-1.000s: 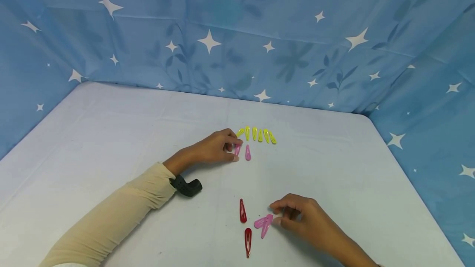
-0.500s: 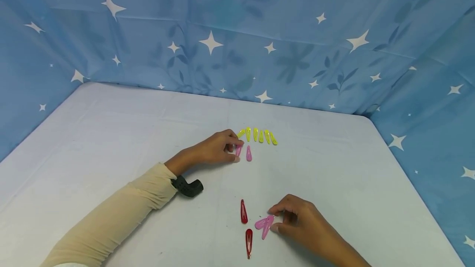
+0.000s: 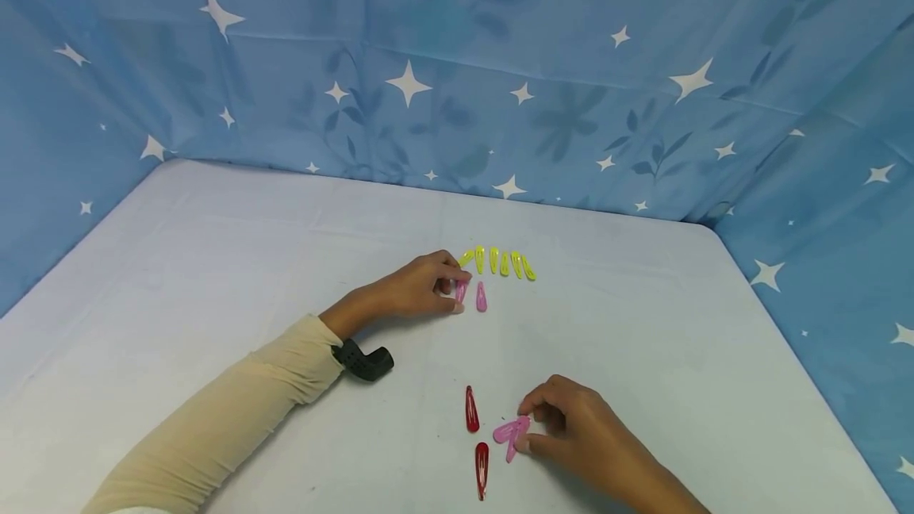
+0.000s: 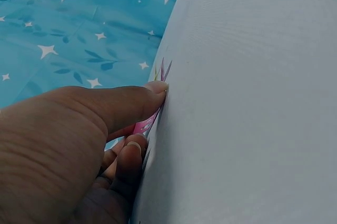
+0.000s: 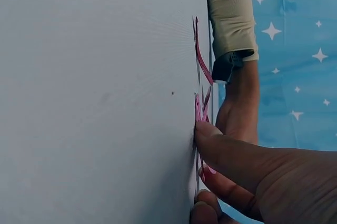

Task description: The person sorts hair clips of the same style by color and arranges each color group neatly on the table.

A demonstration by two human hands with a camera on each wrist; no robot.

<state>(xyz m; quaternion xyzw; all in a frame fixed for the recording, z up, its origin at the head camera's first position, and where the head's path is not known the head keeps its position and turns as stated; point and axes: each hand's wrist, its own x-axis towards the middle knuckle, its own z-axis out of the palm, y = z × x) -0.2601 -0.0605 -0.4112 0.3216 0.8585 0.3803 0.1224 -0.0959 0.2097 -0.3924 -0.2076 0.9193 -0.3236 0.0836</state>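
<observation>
My left hand (image 3: 424, 285) rests at the far part of the table, pinching a pink hair clip (image 3: 461, 290) between thumb and fingers at its two ends. A second pink snap clip (image 3: 481, 297) lies just right of it, below a row of several yellow hair clips (image 3: 504, 263). Nearer the front, my right hand (image 3: 574, 423) has thumb and index finger on the upper of two crossed pink clips (image 3: 518, 436). The right wrist view shows the thumb (image 5: 210, 132) against these pink clips, low at the tabletop. Two red hair clips (image 3: 472, 409) lie to their left, one behind the other.
A white cloth (image 3: 685, 339) covers the table. Blue curtains (image 3: 457, 46) with white stars hang along its back and sides. A dark wrist mount (image 3: 366, 361) sticks out from the left sleeve (image 3: 236, 411), close over the cloth.
My right thumb and index finger have closed in on the upper crossed pink clip. The left hand keeps its pinch on its pink clip with hardly any movement.
</observation>
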